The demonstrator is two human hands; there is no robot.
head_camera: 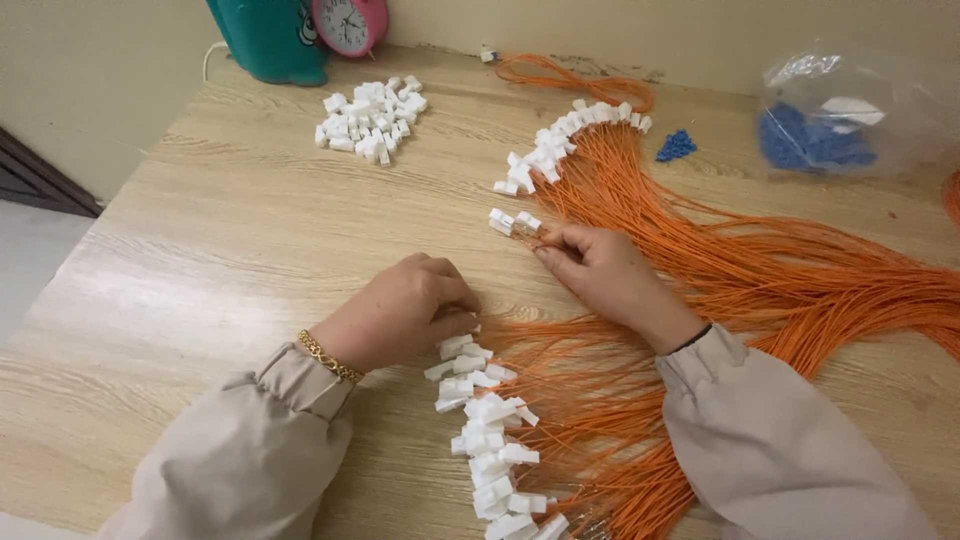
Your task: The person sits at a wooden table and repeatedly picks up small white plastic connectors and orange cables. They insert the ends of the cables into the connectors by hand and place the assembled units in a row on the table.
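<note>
Wooden table, beige wall behind. Right hand has fingertips pinched together on orange wires beside two white connectors. Left hand rests curled, fingers closed over the top of a connector row lying near the front edge. Judged step: fitting connectors onto wire ends; the next move calls for a steady pinch and straight alignment. Further out: loose connector pile, finished row, blue parts bag, pink clock, teal container.
</note>
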